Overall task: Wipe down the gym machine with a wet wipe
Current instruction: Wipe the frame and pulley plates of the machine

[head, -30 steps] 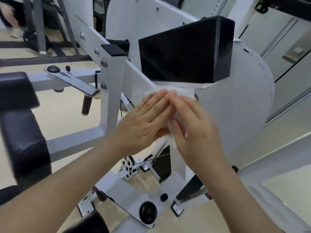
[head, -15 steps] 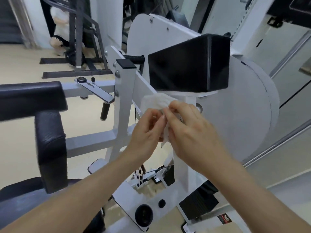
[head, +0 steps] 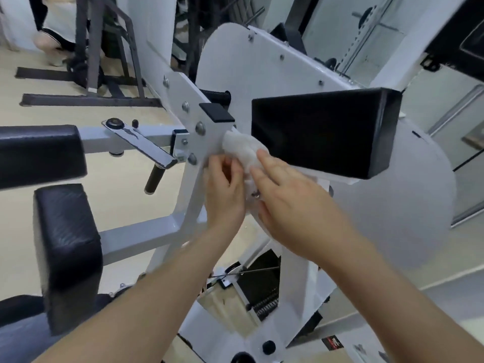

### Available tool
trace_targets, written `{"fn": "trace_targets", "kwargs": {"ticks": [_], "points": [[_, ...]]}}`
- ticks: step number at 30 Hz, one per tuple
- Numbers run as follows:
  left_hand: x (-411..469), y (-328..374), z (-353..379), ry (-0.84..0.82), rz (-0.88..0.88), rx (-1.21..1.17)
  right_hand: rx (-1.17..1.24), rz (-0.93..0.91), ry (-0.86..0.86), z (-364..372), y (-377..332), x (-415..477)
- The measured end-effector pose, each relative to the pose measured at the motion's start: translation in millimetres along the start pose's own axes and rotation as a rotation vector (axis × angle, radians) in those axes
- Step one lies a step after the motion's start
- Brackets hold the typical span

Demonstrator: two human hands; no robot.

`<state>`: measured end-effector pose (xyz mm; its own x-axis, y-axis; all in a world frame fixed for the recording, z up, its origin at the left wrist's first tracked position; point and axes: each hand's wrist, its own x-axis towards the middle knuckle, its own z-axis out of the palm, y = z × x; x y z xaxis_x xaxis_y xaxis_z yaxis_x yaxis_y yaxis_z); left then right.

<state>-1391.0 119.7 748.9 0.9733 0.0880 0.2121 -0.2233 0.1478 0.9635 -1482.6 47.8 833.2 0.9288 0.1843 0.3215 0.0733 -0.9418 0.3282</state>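
Your wet wipe (head: 242, 149) is bunched into a soft white wad against the gym machine (head: 262, 74). It is pressed where the white post (head: 193, 188) meets the bar under the black pad (head: 324, 132). The pad sits at 3 o'clock from the wad and the post at 9 o'clock.

Your left hand (head: 225, 191) comes up from 6 o'clock with its fingers curled. They appear to pinch the wad's lower edge against the thumb. Your right hand (head: 296, 205) reaches in from 5 o'clock with fingers fairly straight and slightly apart. Their tips lie on the wipe rather than wrap round it.

Treat the wipe as nearly weightless, limp and damp. It will probably fold, roll or slide out from under flat fingers, and it may cling to the painted metal. It could tear if it snags on the bolt heads (head: 200, 127) at 10 o'clock.

Take it by the thick middle of the wad, thumb under and fingers over, so you push with a padded face. The machine itself looks rigid and heavy, so it should take firm pressure without shifting. The black pad looks smooth, so a wet wad may skate across it.
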Motion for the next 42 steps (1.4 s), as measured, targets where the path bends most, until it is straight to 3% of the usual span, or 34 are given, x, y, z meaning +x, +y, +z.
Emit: {"fn": "trace_targets", "kwargs": {"ticks": [6,9,11,14,18,21,24,27,32,37,40,42], "points": [[-54,-23,-11,-0.231,0.205,0.121,-0.14,-0.045,-0.003,-23,10,-23],[-18,-20,-5,-0.11,0.088,0.059,-0.156,-0.012,0.025,-19,3,-6],[2,-18,-5,-0.024,0.107,0.098,-0.096,0.015,0.004,-5,-9,18],[1,-21,-14,-0.055,0.169,0.158,-0.035,0.035,-0.043,0,-17,46],[-4,-20,-33,-0.211,0.389,0.191,-0.096,0.069,-0.104,-24,-8,27],[5,-13,-34,-0.214,0.629,0.288,-0.134,0.061,-0.111,-25,-9,2],[14,-14,-25,-0.22,0.721,0.313,0.052,0.086,-0.074,-12,-10,20],[13,-31,-27,-0.225,0.707,0.376,0.269,0.114,-0.024,-3,-9,37],[-4,-37,-51,-0.298,0.53,0.378,0.199,0.053,0.013,1,-7,39],[9,-7,-48,-0.261,0.726,0.251,0.307,0.009,0.066,0,-9,36],[19,-2,-28,-0.217,0.552,0.135,0.456,0.087,0.199,-3,-8,35],[21,-6,-26,-0.164,0.479,0.141,0.355,0.057,0.278,-1,-9,33]]}}
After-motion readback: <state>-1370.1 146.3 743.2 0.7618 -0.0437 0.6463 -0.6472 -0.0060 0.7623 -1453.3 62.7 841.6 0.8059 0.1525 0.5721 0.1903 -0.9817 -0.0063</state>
